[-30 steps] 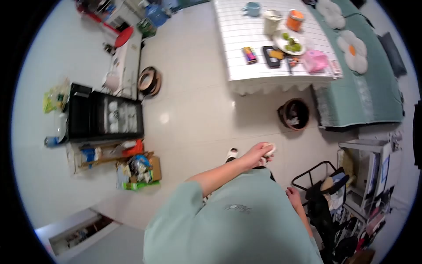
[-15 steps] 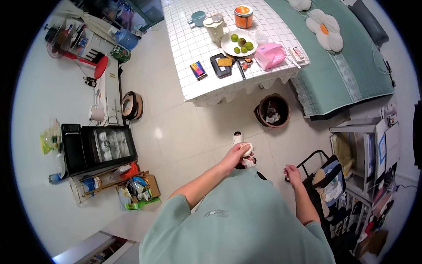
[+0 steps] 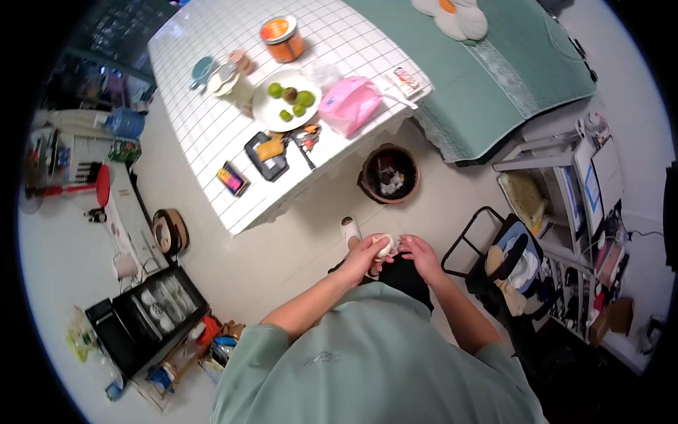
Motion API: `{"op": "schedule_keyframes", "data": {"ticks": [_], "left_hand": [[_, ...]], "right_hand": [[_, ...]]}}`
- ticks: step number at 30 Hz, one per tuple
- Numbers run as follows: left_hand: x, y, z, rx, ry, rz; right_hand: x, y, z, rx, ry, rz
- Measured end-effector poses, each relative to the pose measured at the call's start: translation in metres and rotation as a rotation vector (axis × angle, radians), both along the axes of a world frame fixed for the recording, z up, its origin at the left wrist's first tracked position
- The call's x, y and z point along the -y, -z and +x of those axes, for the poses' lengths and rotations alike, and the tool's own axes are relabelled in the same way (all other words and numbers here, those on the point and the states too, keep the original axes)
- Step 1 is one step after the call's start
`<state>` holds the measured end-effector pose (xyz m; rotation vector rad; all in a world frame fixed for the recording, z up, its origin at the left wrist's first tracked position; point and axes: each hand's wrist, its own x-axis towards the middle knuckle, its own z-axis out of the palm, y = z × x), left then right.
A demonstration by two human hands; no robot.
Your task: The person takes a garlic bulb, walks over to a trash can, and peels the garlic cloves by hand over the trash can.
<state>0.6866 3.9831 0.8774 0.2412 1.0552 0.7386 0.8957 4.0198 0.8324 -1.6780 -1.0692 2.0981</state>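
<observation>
In the head camera's view, the only one there is, the right hand (image 3: pixel 418 254) has just come up from the person's side and now sits near the left hand (image 3: pixel 366 256), so the work looks two-handed from where I stand. The left hand is curled firmly round a white lump (image 3: pixel 383 244), thumb across it; the right has its fingers loosely bent at the lump's three o'clock, and I can't tell whether it touches, or grips, anything. The view has also swung, leaving the table (image 3: pixel 212 138) at about ten to eleven o'clock from the hands and the bin (image 3: pixel 415 175) at twelve, apart from them. The lump is in front of the shirt (image 3: pixel 367 346), with a slipper (image 3: pixel 349 230) at its ten o'clock, below on the floor. It is small, rounded and pale, partly hidden by fingers; something wispy shows on its right side, too blurred to name.
</observation>
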Motion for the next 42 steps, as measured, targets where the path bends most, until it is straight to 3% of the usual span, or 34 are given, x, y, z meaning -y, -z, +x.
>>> {"op": "schedule_keyframes", "data": {"ticks": [2,5,7,9,14,19,21,26,29,35,39,41,42], "left_hand": [[-0.013,0.001,-0.001,0.074,-0.033,-0.028],[-0.029,0.007,0.007,0.071,-0.157,-0.044],[-0.041,0.010,0.011,0.061,-0.165,-0.050],[-0.047,0.017,0.018,0.030,-0.200,-0.054],[-0.067,0.051,0.050,-0.073,-0.304,-0.077],[-0.096,0.125,0.092,-0.121,-0.409,-0.125],[-0.107,0.157,0.106,-0.069,-0.445,-0.132],[-0.133,0.246,0.121,-0.036,-0.392,-0.172],[-0.146,0.302,0.115,0.007,-0.302,-0.142],[-0.164,0.394,0.091,0.055,-0.264,-0.109],[-0.169,0.436,0.083,0.035,-0.251,-0.037],[-0.172,0.451,0.080,0.034,-0.259,-0.035],[-0.173,0.459,0.078,0.031,-0.269,-0.012]], "right_hand": [[-0.011,-0.007,-0.018,-0.083,0.042,0.173],[-0.031,-0.036,-0.036,-0.107,-0.035,0.116],[-0.038,-0.030,-0.037,-0.159,-0.021,0.233],[-0.049,-0.019,-0.030,-0.088,-0.160,0.330],[-0.085,0.007,-0.008,0.011,-0.220,0.337],[-0.120,0.090,0.024,-0.009,-0.249,0.423],[-0.140,0.108,0.036,0.137,-0.372,0.551],[-0.164,0.217,0.055,0.168,-0.347,0.827],[-0.181,0.273,0.060,0.169,-0.391,0.860],[-0.202,0.365,0.044,0.052,-0.323,0.756],[-0.214,0.406,0.030,-0.120,-0.222,0.543],[-0.226,0.424,0.028,0.000,-0.430,0.937],[-0.229,0.433,0.024,-0.002,-0.440,0.950]]}}
